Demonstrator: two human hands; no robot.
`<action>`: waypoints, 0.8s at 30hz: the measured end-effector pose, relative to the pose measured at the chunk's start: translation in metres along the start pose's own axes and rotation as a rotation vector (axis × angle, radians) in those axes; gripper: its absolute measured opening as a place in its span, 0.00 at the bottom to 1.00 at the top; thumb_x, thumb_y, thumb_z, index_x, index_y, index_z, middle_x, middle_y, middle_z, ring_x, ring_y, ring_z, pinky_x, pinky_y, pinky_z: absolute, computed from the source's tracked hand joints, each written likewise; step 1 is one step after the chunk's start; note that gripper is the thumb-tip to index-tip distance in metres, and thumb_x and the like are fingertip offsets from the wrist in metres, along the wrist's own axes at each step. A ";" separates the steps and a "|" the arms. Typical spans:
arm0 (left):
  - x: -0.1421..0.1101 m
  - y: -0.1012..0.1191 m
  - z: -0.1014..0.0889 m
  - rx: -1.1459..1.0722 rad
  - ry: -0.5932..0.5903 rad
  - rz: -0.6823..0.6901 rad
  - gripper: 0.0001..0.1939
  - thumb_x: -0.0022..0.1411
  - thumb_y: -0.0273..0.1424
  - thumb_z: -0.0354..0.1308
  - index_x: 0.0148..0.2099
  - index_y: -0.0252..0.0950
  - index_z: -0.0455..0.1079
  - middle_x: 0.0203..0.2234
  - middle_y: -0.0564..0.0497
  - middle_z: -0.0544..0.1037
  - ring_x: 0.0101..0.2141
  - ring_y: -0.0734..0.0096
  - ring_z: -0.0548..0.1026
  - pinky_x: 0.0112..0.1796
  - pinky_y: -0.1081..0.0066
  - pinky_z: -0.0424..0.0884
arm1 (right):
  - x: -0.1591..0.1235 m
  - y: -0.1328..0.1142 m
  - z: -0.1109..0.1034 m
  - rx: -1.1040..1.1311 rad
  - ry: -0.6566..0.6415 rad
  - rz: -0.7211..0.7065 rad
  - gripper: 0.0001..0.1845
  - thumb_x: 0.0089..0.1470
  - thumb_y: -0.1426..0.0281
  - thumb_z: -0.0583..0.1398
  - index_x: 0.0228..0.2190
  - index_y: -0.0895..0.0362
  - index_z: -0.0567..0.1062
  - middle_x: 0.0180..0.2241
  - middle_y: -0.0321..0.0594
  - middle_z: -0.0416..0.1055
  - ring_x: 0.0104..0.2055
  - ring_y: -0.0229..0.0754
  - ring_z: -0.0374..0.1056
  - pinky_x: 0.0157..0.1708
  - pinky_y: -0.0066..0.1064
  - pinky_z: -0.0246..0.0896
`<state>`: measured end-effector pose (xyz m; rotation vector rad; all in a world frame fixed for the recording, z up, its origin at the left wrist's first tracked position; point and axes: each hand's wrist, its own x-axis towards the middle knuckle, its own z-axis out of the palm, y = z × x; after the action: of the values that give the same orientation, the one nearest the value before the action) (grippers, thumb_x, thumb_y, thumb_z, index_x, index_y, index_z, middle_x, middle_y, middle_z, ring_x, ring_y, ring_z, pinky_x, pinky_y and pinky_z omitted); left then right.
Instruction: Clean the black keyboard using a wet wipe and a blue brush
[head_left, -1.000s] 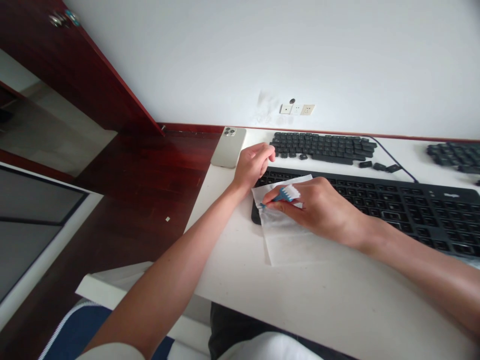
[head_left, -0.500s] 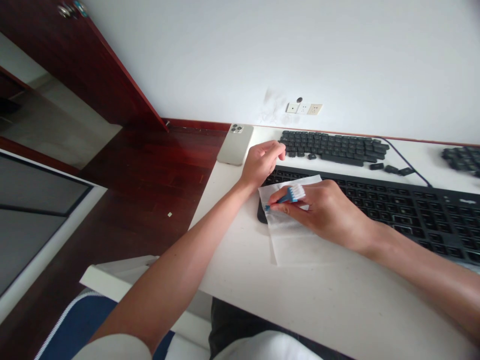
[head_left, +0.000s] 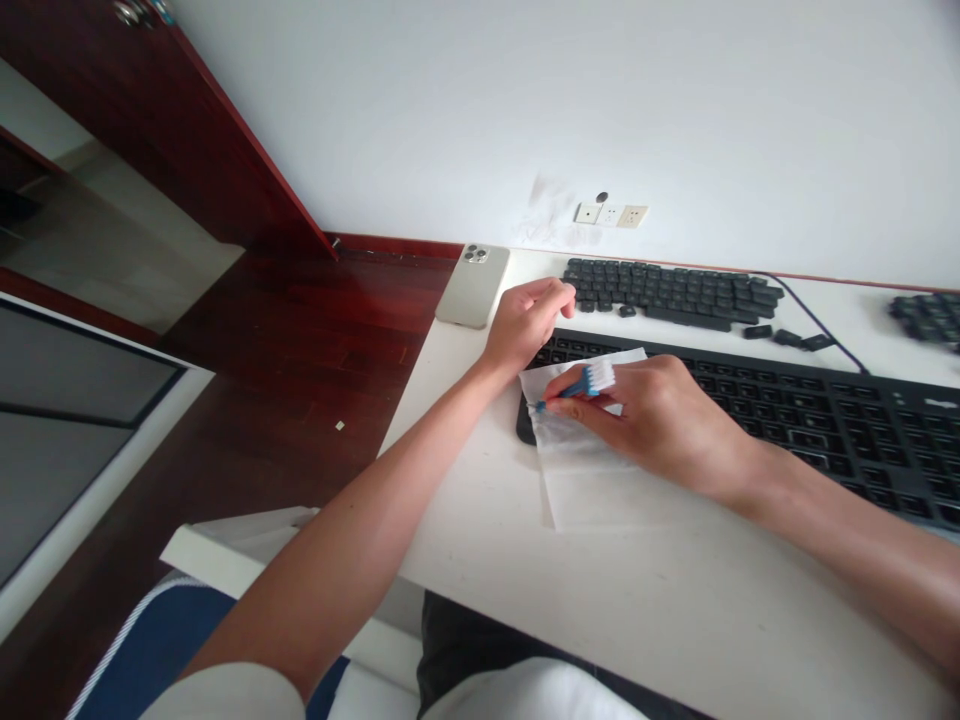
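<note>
- Our right hand (head_left: 652,420): fingers and thumb clamped on a small blue plastic brush with white bristles (head_left: 589,384), held over the tissue.
- A white paper tissue (head_left: 592,480) lies across the left end of a black computer keyboard (head_left: 795,420) and the white desk (head_left: 637,610).
- Our left hand (head_left: 525,322): fingers curled together, holding nothing, just beside a cluster of dark-grey keycaps (head_left: 667,295).
- A beige smartphone (head_left: 472,285) lies face down near that hand.

left hand (head_left: 525,322) loosely curled; right hand (head_left: 649,420) pinching
</note>
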<state>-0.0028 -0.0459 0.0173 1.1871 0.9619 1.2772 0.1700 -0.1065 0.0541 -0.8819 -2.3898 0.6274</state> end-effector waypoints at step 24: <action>-0.004 0.003 0.001 0.021 -0.008 -0.018 0.16 0.67 0.34 0.58 0.26 0.36 0.64 0.16 0.61 0.53 0.17 0.83 0.51 0.21 0.74 0.47 | -0.008 0.001 0.013 0.057 -0.055 -0.068 0.10 0.65 0.73 0.60 0.43 0.54 0.82 0.33 0.35 0.82 0.28 0.39 0.76 0.30 0.29 0.66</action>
<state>-0.0026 -0.0498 0.0205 1.1961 0.9802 1.2500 0.1682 -0.1147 0.0410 -0.7654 -2.4267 0.6983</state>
